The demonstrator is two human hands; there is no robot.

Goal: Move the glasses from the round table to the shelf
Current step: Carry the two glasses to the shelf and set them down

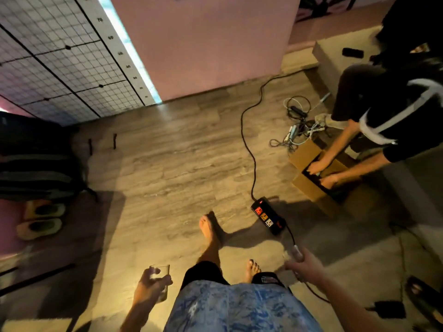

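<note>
My left hand (149, 287) is wrapped around a clear drinking glass (161, 271), held upright low at the left above the floor. My right hand (305, 264) grips a second clear glass (293, 252), blurred by motion, at the lower right. My bare feet and blue patterned shorts show between the two hands. Neither the round table nor the shelf is in view.
A black power strip (267, 215) with a long black cable (249, 140) lies on the wooden floor ahead right. Another person bends over a cardboard box (309, 185) at the right, beside tangled cords (296, 123). Slippers (40, 219) and a dark bag sit left; a wire grid panel (60, 63) leans by the pink wall.
</note>
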